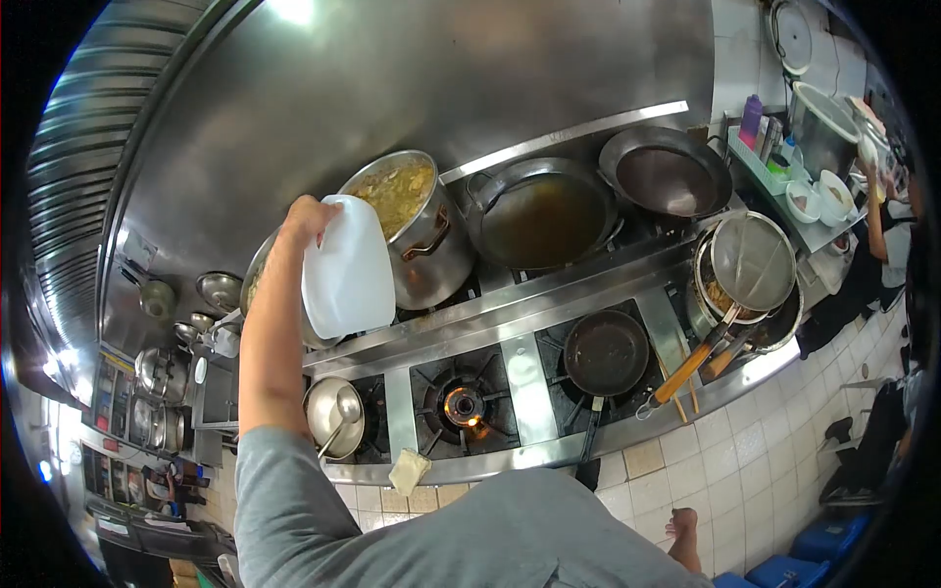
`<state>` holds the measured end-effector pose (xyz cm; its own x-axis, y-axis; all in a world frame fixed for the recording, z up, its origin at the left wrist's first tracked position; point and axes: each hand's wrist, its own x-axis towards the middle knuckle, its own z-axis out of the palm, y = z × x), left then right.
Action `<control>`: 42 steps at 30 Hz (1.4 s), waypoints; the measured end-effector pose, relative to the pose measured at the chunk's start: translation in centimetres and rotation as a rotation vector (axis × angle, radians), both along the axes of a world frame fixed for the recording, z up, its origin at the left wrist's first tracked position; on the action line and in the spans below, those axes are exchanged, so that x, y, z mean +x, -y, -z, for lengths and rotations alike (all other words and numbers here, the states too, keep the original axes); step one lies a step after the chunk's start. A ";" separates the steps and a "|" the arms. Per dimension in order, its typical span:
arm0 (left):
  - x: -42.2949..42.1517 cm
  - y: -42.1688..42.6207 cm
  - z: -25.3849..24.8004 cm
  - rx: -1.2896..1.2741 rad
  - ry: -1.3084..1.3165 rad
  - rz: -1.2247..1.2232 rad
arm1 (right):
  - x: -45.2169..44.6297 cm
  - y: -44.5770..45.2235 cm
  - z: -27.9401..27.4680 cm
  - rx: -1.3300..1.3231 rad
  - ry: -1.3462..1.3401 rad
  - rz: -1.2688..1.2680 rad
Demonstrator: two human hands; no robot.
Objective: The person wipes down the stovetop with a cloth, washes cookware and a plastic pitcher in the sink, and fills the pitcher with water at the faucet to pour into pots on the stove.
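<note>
My left hand [312, 218] grips the top of a large white plastic container [348, 269], which is tilted beside a deep steel pot [428, 265] of yellowish food with bits in it. Another pot, partly hidden behind my forearm, stands to the left. My right hand [682, 524] hangs low at my right side over the floor, small in view, its fingers loosely bent and apart, with nothing seen in it.
Two woks [549, 220] [667, 176] stand on the back burners. In front are a lit burner [464, 405], a pan with a ladle [335, 419], a folded cloth [409, 472] and a black frying pan [606, 353]. A strainer [753, 263] rests at right. People are at the far right.
</note>
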<state>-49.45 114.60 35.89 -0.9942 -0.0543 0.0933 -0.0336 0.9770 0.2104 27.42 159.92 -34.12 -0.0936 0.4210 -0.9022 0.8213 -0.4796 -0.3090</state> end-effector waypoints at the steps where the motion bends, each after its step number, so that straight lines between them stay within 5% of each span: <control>1: -0.8 0.2 0.2 -0.043 -0.001 0.002 | -0.7 -0.1 -0.4 0.039 -0.036 -0.005; 12: -4.4 -1.1 -0.4 -0.401 0.125 0.016 | -6.5 0.2 -5.0 0.145 -0.172 -0.065; 26: -5.3 -5.6 -0.8 -0.660 0.217 0.038 | 2.7 4.7 -1.7 0.001 -0.013 0.070; 36: -10.3 -5.4 0.6 -0.789 0.346 0.004 | 0.9 5.4 -1.6 0.051 -0.061 0.106; 42: -13.5 -4.2 2.4 -0.797 0.202 0.005 | -1.7 3.6 -3.2 0.088 -0.151 0.066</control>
